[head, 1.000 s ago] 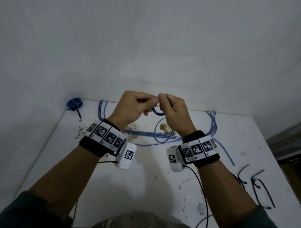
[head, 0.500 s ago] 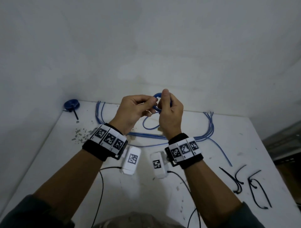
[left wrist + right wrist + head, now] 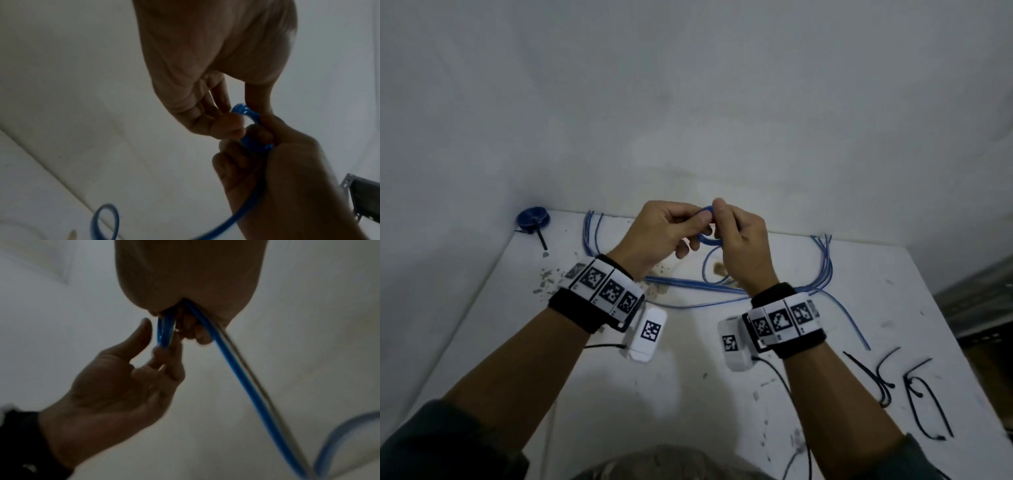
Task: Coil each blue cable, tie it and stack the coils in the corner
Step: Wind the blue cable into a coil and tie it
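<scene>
Blue cable coil (image 3: 707, 224) held above worktop (image 3: 688, 394), small, mid-winding | left hand (image 3: 664, 233) pinched loops | right hand (image 3: 739, 240) gripped coil, tail trailing down | next: feed another turn, then black tie (image 3: 928, 407) | finished coil (image 3: 533, 219) in corner

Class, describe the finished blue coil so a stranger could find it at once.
Start at the white table and follow its left edge to the far left corner by the wall. There sits the small blue coil, wound tight and bound by a black tie, unlike the loose blue cables nearby.
</scene>
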A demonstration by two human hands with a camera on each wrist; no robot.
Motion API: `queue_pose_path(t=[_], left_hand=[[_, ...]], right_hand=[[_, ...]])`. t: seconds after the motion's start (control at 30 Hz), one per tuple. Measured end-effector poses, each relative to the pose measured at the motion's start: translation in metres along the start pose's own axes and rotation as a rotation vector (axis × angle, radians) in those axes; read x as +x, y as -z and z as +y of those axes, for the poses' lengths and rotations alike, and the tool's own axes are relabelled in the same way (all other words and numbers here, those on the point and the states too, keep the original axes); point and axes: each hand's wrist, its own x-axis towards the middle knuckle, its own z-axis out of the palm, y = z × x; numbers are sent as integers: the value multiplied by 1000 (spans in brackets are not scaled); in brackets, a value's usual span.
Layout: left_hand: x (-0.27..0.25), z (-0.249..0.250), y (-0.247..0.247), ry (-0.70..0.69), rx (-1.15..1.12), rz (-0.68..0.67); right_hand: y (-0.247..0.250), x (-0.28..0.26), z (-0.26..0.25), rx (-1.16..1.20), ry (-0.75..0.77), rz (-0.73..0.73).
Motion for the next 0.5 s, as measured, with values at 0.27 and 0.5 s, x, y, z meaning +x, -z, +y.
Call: queue_pose_path(t=[0.27, 0.5], left_hand=[[-4, 2, -28, -12, -218, 26], [-2, 3, -2, -16, 37, -3]], right_hand=[[-28, -13, -10, 351, -91, 367], [1, 5, -12, 89, -53, 170]])
